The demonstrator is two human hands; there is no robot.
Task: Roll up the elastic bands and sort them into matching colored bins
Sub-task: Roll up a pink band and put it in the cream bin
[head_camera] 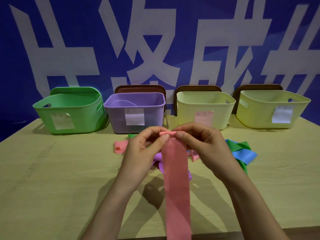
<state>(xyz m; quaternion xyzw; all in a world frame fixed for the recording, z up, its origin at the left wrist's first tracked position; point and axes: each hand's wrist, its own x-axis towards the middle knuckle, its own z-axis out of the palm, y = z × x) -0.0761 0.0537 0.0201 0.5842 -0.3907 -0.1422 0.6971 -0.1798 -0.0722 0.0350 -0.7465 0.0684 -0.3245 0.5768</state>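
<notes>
The pink band (175, 179) is seen as a thin, matt, rubbery sheet with a faintly grainy face. The blue band (244, 155) and green band (239, 146) are shown smoother, with a soft sheen (the purple band (158, 155) likewise). The table (52, 170) is finished in pale wood grain, matt and lightly scuffed. The green bin (83, 118), purple bin (116, 118), cream bin (188, 115) and yellow bin (256, 115) are moulded in smooth, satin plastic, the purple slightly translucent. A matt paper label (134, 118) is stuck on it.
</notes>
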